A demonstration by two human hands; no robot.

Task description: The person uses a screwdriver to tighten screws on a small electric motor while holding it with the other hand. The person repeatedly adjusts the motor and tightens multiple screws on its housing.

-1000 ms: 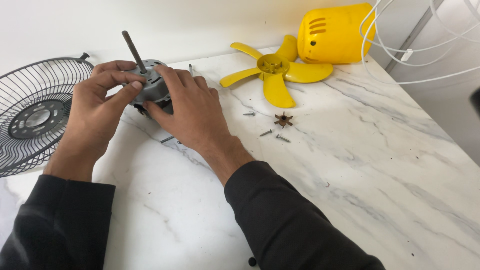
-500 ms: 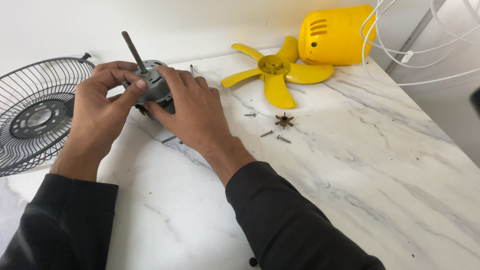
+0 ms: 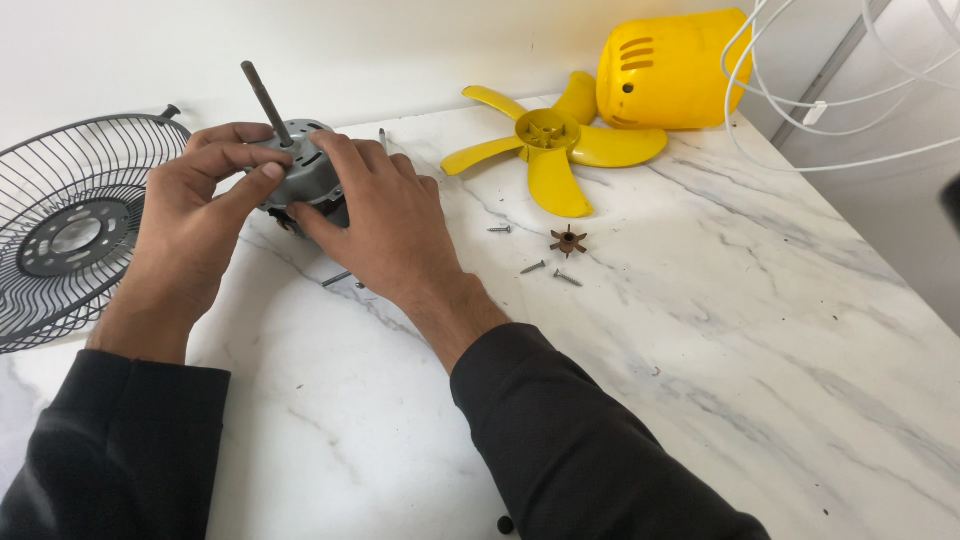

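Observation:
Both my hands hold a grey metal fan motor (image 3: 303,172) on the white marble table (image 3: 700,330). Its dark shaft (image 3: 266,103) sticks up and tilts left. My left hand (image 3: 195,215) grips the motor's left side, thumb pressed on the casing. My right hand (image 3: 375,215) wraps the right side from above and hides the motor's lower part. Both sleeves are black.
A dark wire fan guard (image 3: 70,225) lies at the left edge. A yellow fan blade (image 3: 550,145) and yellow housing (image 3: 675,70) sit at the back. A small brown star-shaped nut (image 3: 568,241) and a few screws (image 3: 535,266) lie right of my hands. White cables (image 3: 830,110) hang at right.
My hands and the motor have stayed almost in place; the fingers shifted only slightly on the casing.

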